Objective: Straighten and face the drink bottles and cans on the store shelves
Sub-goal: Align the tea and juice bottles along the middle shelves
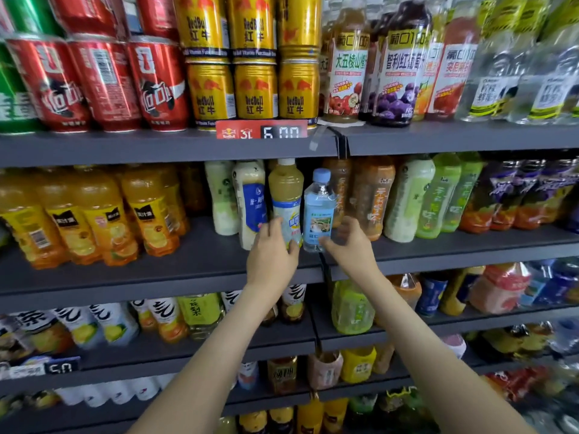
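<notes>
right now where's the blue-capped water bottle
Head view, centre: blue-capped bottle on the shelf below the Red Bull cans, between the yellow drink bottle and right hand.

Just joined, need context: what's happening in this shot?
A person is facing drinks on a grey shelf. The left hand holds a yellow bottle. The right hand has its thumb on a small blue-capped water bottle beside it, grip not clearly closed. Both bottles stand near the shelf front.
</notes>
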`<state>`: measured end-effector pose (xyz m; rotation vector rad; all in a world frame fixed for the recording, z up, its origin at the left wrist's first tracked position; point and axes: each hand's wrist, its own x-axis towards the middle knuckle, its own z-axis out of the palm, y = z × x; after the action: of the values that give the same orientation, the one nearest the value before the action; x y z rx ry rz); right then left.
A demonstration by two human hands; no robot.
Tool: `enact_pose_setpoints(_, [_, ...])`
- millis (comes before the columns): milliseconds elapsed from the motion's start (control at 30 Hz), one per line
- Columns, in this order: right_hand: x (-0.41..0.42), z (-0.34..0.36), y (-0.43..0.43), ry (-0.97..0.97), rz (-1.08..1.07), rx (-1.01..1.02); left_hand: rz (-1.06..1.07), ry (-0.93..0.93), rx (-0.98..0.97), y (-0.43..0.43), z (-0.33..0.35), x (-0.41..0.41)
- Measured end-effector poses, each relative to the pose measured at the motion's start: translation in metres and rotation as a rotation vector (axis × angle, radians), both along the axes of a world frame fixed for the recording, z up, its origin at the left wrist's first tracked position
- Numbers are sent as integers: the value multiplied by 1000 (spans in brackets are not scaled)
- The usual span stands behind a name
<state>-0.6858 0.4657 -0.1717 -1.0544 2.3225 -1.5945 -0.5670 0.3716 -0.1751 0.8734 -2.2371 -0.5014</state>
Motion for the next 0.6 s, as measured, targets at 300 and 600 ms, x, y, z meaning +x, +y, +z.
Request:
enact_pose_setpoints(300, [-33,-10,-53,-47,54,-43,117,128,91,-23,-1,-32])
enact_pose_setpoints(600, [-44,-28,-40,110,117,-67,239,236,177,-21,-9,-57])
